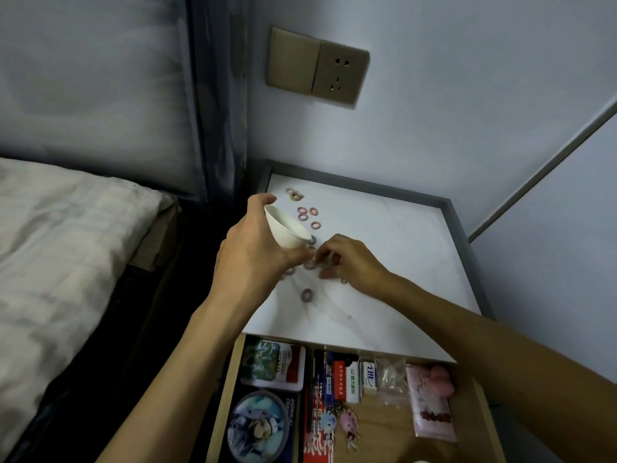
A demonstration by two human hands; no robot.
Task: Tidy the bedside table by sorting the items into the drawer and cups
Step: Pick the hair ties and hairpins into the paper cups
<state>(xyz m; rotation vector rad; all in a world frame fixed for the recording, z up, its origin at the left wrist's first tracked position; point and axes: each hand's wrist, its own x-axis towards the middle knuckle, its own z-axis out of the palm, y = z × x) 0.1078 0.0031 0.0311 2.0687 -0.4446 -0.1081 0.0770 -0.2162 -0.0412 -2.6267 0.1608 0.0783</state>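
My left hand (pixel 253 248) grips a white paper cup (pixel 287 230), tilted with its mouth toward the right, just above the white bedside table top (pixel 400 248). My right hand (pixel 347 259) is beside the cup's mouth, its fingertips pinching a small hair ring at the table surface. Several small pink and purple hair rings (pixel 307 212) lie scattered on the table, one ring (pixel 306 295) nearer the front. Below, the wooden drawer (pixel 467 416) stands open and holds cards, pens, erasers, keychains and small packets.
The bed with a pale quilt (pixel 66 262) lies to the left, its dark headboard post (pixel 217 111) beside the table. A wall socket plate (pixel 317 66) sits above the table. The table has a grey raised rim (pixel 467 235) at back and right.
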